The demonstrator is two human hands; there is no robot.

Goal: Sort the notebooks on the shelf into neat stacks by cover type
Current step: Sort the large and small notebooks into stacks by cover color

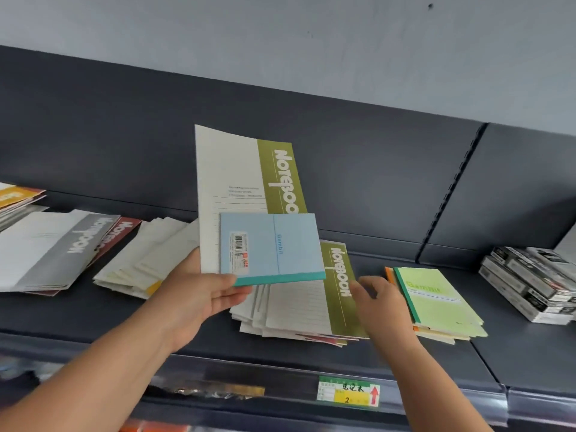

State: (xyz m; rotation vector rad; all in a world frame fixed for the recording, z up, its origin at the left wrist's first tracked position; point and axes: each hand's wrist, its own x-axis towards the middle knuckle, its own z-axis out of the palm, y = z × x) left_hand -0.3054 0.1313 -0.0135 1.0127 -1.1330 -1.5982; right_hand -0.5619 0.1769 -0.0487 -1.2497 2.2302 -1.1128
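Upright, blue notebook (280, 244) overlapping olive notebook (237, 169), left hand (199, 294) pinching both, right hand (378, 305) blurred, grip unclear

left hand (199, 294): raised, fingers (232, 296) pinch two notebooks (271, 244) | right hand (378, 302): low, fingers curled, blurred

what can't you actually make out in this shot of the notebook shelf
All head view.
Fine print on the held olive notebook: too small; its lower part hides behind the blue notebook.
Right hand: motion-blurred, grip on the olive stack unclear.
Orange stack: cut by left edge.
Shelf label: text too small.
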